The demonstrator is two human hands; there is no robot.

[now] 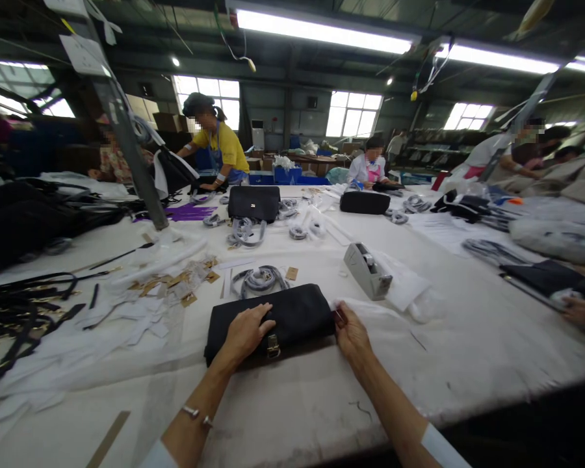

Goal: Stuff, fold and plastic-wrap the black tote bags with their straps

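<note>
One black bag (299, 315), contents hidden; left hand (247, 330) open atop; right hand (353, 335): grip unclear.

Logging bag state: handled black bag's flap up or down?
Down: the flap lies flat under the left hand; whether the clasp is latched, cannot tell.

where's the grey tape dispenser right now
In the head view, the grey tape dispenser sits on the white table right of centre, beyond the right hand, with crumpled clear plastic against its right side.
</note>
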